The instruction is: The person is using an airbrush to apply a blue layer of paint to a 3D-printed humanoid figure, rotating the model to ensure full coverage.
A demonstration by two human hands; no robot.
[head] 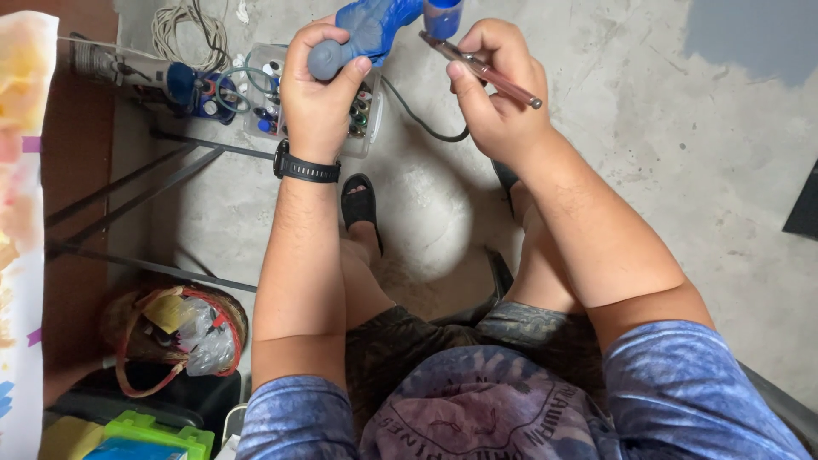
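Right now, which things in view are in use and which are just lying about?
In use:
- left hand gripping a blue-and-grey figure
- right hand holding an airbrush with a blue cup
- grey hose

Lying about:
- clear box of small bottles
- coiled cord
- woven basket
- green case

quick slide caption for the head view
Left hand grips a blue-grey moulded figure; right hand aims a slim metal airbrush at it.

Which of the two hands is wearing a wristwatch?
The left hand, gripping the blue-grey figure, has a black watch on its wrist. The right hand, holding the airbrush, is bare.
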